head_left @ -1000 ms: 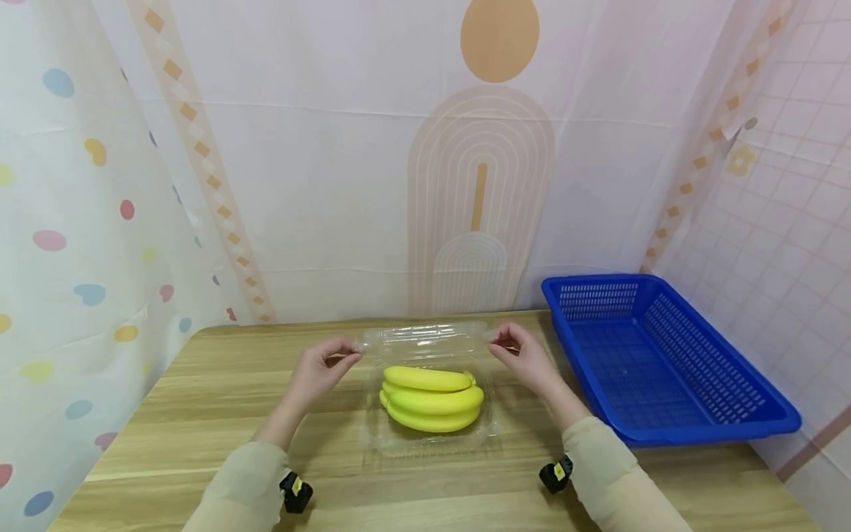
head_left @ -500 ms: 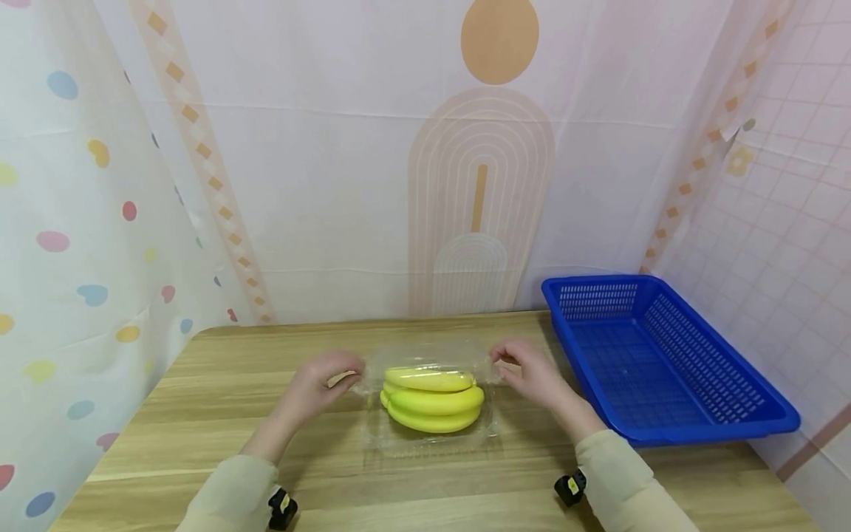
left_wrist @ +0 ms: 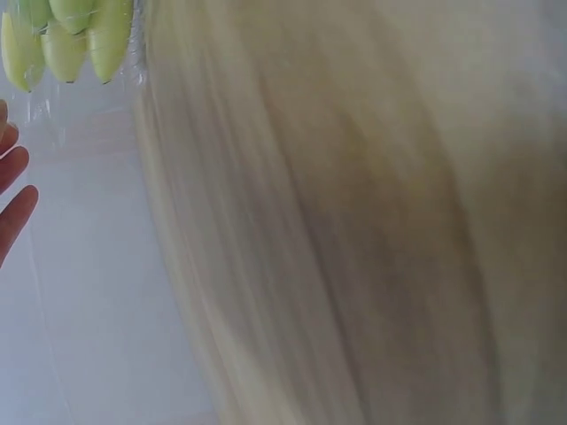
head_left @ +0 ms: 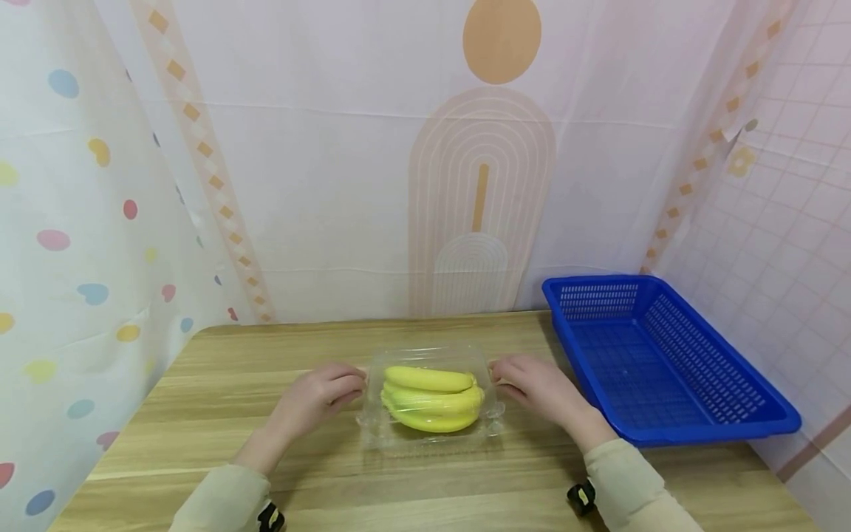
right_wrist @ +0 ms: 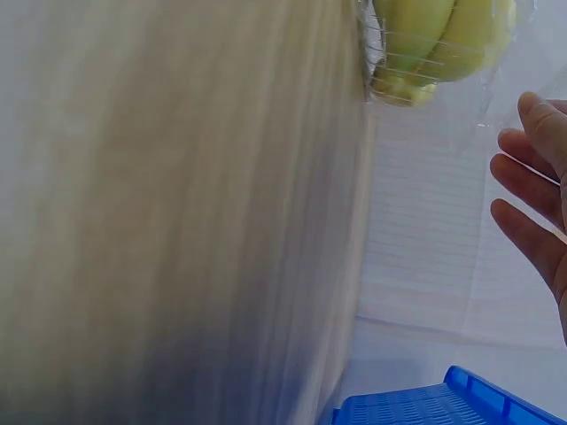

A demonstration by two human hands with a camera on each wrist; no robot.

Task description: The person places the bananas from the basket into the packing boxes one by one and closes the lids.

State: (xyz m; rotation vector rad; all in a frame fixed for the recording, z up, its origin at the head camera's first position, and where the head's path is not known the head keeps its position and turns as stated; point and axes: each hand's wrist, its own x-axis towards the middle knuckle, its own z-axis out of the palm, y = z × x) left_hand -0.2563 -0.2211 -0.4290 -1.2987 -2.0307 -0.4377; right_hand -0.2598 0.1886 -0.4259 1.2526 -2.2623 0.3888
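Note:
A bunch of yellow bananas [head_left: 432, 403] lies inside a clear plastic clamshell box [head_left: 432, 443] at the middle of the table. The transparent lid now lies over the fruit, though whether it is latched cannot be made out. My left hand [head_left: 323, 391] hovers by the box's left side with relaxed fingers [left_wrist: 16, 221]. By the right side is my right hand [head_left: 532, 380], its fingers [right_wrist: 527, 186] extended and loosely spread in the right wrist view. Neither hand visibly grips the lid. Bananas also appear at the top of both wrist views.
A blue perforated plastic basket [head_left: 625, 369] stands at the table's right, just beyond my right hand. Patterned curtains [head_left: 319, 185] hang behind and on both sides. The wooden table [head_left: 219, 384] extends left and in front of the box.
The raised lid has swung down toward me over the bananas. Both hands came down with its corners and have let go, now lying slightly behind the lid's front tabs.

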